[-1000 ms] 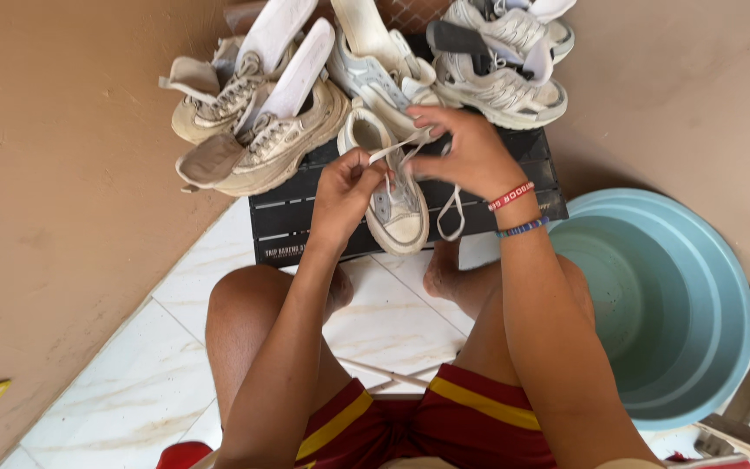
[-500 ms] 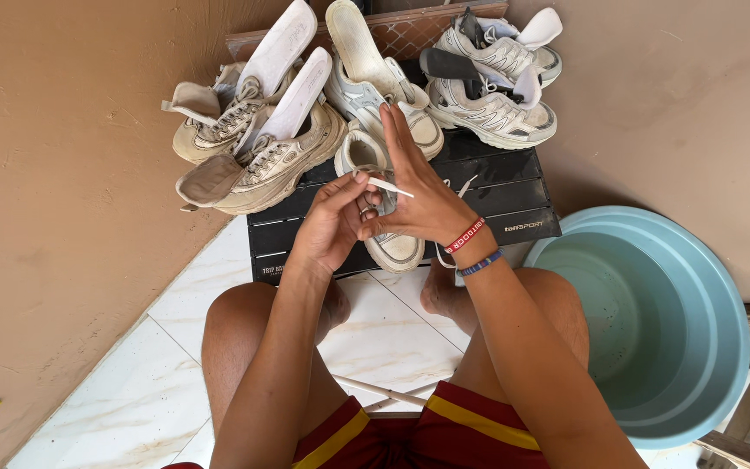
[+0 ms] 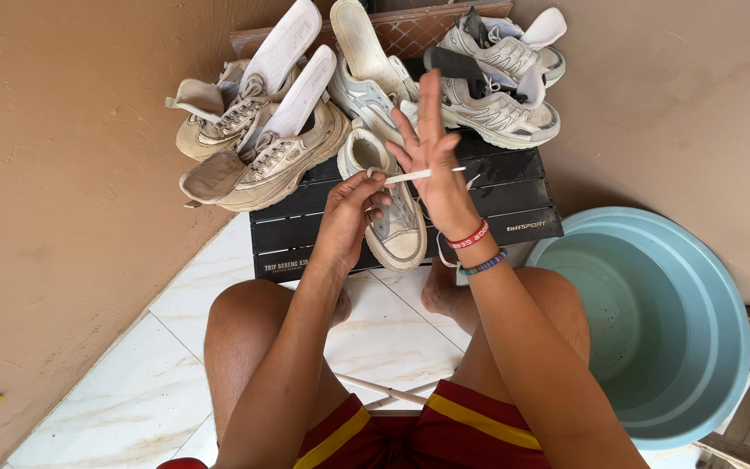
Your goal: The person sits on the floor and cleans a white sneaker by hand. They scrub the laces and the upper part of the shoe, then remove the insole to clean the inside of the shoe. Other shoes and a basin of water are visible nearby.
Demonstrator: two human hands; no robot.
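**Head view: two hands on a shoelace above a small sneaker**

Head camera looks down at a person who sits with bare knees apart on a white marble-pattern tile floor (image 3: 123, 382). The left hand (image 3: 351, 213) has its fingers (image 3: 377, 178) closed together on one end of a thin white shoelace (image 3: 414, 175), just above a small white and grey canvas sneaker (image 3: 392, 208). The right hand (image 3: 434, 161) is raised with the fingers spread apart and straight; the lace passes across its palm side, and I cannot tell exactly which fingers press it. This wrist wears a red band and a blue band.

The sneaker lies with its toe toward the person on a low black slatted plastic tabletop (image 3: 514, 204). Behind it on the same tabletop lies a heap of worn beige and grey sport shoes (image 3: 271, 143), some with white insoles standing out of them. A large light blue round plastic basin (image 3: 653, 321) stands on the floor beside the right knee.
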